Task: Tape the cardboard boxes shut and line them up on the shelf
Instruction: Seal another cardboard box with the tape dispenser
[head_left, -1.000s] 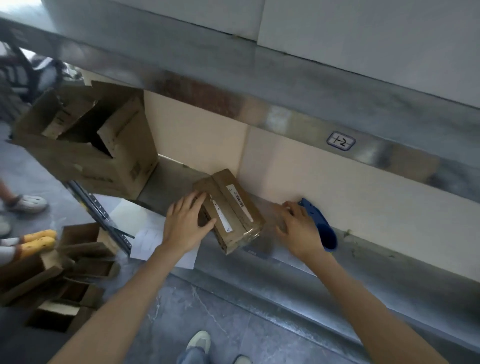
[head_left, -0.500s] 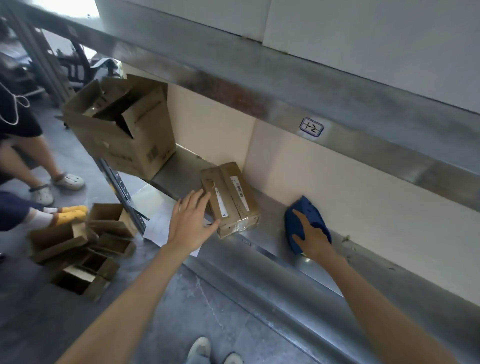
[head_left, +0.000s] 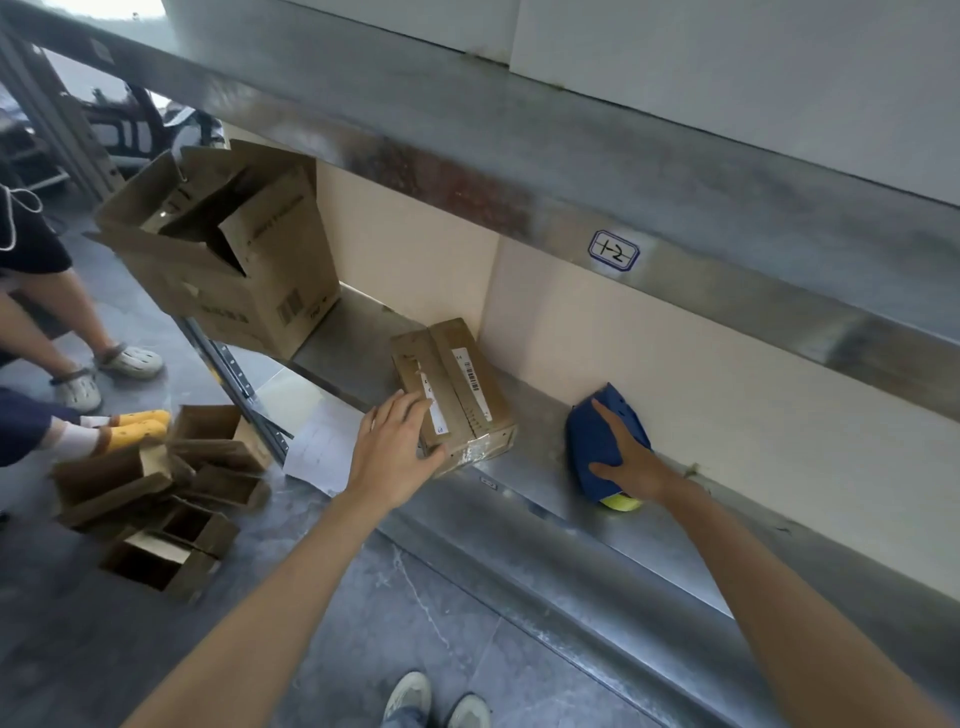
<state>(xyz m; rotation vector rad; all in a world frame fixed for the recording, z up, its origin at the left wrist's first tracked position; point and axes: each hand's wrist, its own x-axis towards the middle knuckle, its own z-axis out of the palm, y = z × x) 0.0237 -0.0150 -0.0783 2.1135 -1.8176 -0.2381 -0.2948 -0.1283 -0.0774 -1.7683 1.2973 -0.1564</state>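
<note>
- At the far left edge stand two other people, seen only as legs: one wears pale clogs (head_left: 127, 360), the other yellow socks (head_left: 139, 429).
- On the grey floor (head_left: 363, 623) just beside them lies a pile of small open boxes (head_left: 156, 504), flaps loose, some tipped on their sides.
- A large open box (head_left: 228, 260) sits on the left end of the metal shelf (head_left: 524, 467), its flaps standing up and its left part hanging out past the shelf end.
- Below it, near the shelf post, a white sheet of paper (head_left: 322, 447) lies on the floor.
- The left hand (head_left: 395, 457) rests on the near left corner of the small closed box (head_left: 457, 389). Its fingers (head_left: 402, 413) lie straight and released on the top face, and the thumb runs along the box's near end.
- The small closed box lies flat on the shelf, turned at a slant, its far end close to the beige back panel (head_left: 701, 374). It carries white barcode labels on top and clear tape over its near end.
- At the bottom edge the toes of the wearer's two grey shoes (head_left: 410, 696) show.
- The right hand (head_left: 631, 462) grasps a blue tape dispenser (head_left: 592, 441) that rests on the shelf well right of the small closed box: the forefinger lies over its top, and the thumb presses its near side. A yellow-green part pokes out beneath the palm.
- On the upper shelf beam a white label (head_left: 613, 250) reads "1-2".
</note>
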